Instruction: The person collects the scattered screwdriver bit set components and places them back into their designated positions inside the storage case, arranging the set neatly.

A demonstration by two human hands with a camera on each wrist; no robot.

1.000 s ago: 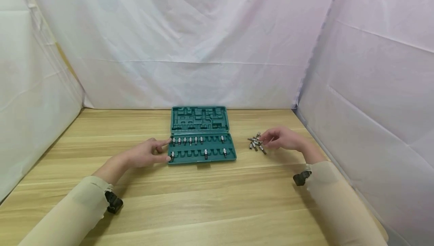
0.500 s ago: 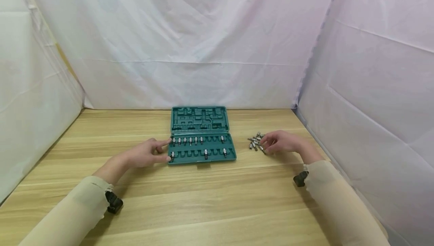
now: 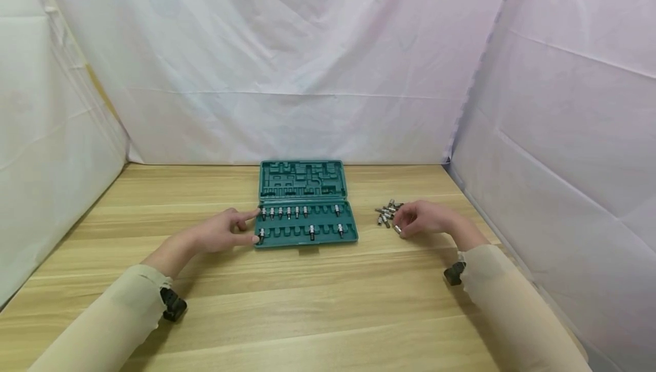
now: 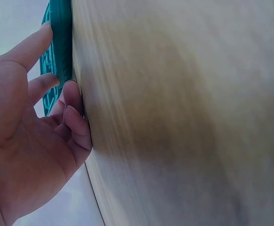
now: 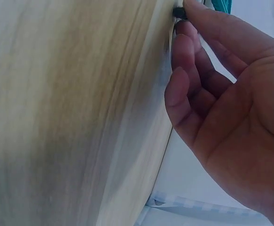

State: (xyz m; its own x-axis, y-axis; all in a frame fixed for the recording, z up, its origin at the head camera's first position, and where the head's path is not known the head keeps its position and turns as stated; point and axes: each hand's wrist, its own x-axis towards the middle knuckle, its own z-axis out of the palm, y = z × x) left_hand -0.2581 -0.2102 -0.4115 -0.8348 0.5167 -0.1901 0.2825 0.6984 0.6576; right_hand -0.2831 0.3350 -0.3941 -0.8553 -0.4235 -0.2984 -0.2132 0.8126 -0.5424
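The green plastic case (image 3: 306, 240) lies unfolded on the table, with silver-and-dark bit sockets seated in two rows of its lower half. At its left side is my left hand (image 3: 220, 232), index finger and thumb stretched to its edge, thumb near the front corner. In the left wrist view the other fingers (image 4: 78, 127) curl beside the case. My right hand (image 3: 425, 218) pinches one bit socket (image 3: 397, 229) between thumb and fingers, low over the wood. Its dark end (image 5: 179, 12) shows at the fingertips in the right wrist view. Beside that hand lies a loose pile of bit sockets (image 3: 385, 212).
The raised lid (image 3: 302, 178) of the case has moulded recesses. Several slots in both rows hold nothing. White cloth (image 3: 297, 64) hangs behind the wooden table (image 3: 307, 309) and along both sides.
My right hand has drawn slightly nearer and lower, and now pinches a bit socket from the near side of the pile. The left hand stays at the case.
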